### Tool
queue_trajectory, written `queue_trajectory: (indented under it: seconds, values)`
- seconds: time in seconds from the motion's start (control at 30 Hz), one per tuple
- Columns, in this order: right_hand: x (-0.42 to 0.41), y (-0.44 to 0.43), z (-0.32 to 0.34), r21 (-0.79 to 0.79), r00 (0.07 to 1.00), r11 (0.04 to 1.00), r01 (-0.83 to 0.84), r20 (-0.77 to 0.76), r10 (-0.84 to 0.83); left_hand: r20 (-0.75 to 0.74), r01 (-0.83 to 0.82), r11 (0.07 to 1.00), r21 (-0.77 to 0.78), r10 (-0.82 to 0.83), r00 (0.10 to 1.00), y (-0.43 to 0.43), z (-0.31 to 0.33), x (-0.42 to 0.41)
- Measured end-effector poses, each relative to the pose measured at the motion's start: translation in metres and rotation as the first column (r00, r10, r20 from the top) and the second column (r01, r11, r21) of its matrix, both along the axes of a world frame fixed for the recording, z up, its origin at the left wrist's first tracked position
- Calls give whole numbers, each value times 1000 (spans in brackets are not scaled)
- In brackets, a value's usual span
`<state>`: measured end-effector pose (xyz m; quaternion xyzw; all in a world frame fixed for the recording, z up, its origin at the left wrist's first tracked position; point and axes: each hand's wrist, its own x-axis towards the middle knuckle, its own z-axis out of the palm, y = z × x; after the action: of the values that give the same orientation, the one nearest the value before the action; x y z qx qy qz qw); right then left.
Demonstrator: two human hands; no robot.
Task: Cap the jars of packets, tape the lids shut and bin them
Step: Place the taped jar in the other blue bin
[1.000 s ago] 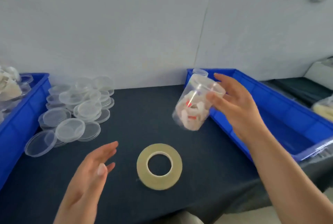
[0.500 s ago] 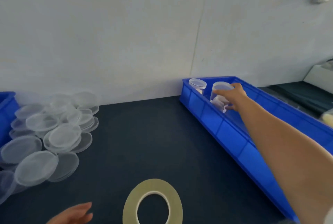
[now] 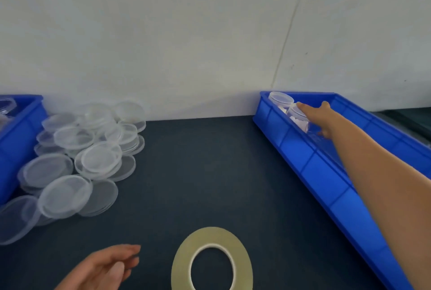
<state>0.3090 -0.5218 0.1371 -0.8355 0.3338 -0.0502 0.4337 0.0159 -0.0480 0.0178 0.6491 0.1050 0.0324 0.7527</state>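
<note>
Dark bench [image 3: 210,173] across lower frame. Long blue bin [image 3: 326,173] at right. Right hand [image 3: 319,117] deep in its upper end on packet jar [image 3: 297,114], fingers' hold impossible to tell. Left hand [image 3: 105,268] lower left, fingers loose, empty. Likely risk: packet jar toppling against neighbouring jar [image 3: 281,99] if released tilted.

No text, label, brand, number or sign could be read: the tape roll [image 3: 212,235], the clear lids [image 3: 100,158], the left bin [image 3: 14,140], the right bin [image 3: 303,149], the far jar [image 3: 281,98] and the near jar [image 3: 295,113] appeared unmarked or too blurred to tell.
</note>
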Motion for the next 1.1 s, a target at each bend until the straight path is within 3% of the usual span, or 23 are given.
queue_trajectory:
  seconds: [0.07, 0.13, 0.23, 0.4, 0.53, 0.63, 0.73, 0.83, 0.9, 1.0, 1.1]
  values:
    - [-12, 10, 16, -133, 997, 991, -17, 79, 28, 69, -110, 990, 94, 103, 992, 9, 5, 1]
    - [-30, 35, 32, -214, 968, 975, -63, 223, 112, 197, -121, 973, 196, 81, 977, 11, 10, -4]
    - [-78, 94, 45, -262, 874, 946, -193, 392, 287, 240, -79, 968, 238, 20, 971, 10, 25, -20]
    - [-194, 206, 20, -385, 605, 723, -574, 395, 691, 122, 71, 953, 296, -112, 986, 17, 38, -43]
    - [-280, 284, -52, -371, 451, 584, -722, 387, 804, 89, 92, 874, 478, -152, 984, 29, 39, -63]
    - [-318, 334, -108, -488, 296, 432, -758, 332, 895, 160, -16, 730, 683, -128, 979, 55, 44, -75]
    - [-331, 357, -141, -679, 173, 298, -671, 247, 954, 302, -246, 510, 824, -29, 953, 96, 66, -81]
    - [-330, 359, -146, -710, 158, 319, -628, 285, 946, 446, -456, 311, 834, 107, 889, 144, 101, -76]
    - [-330, 358, -149, -739, 172, 324, -591, 277, 945, 472, -495, 209, 843, 153, 868, 175, 124, -69]
    - [-331, 362, -155, -821, 114, 265, -507, 241, 964, 516, -540, 149, 829, 173, 839, 211, 151, -59]
    - [-327, 361, -149, -837, 160, 239, -492, 183, 970, 460, -479, 64, 876, 196, 866, 239, 172, -34]
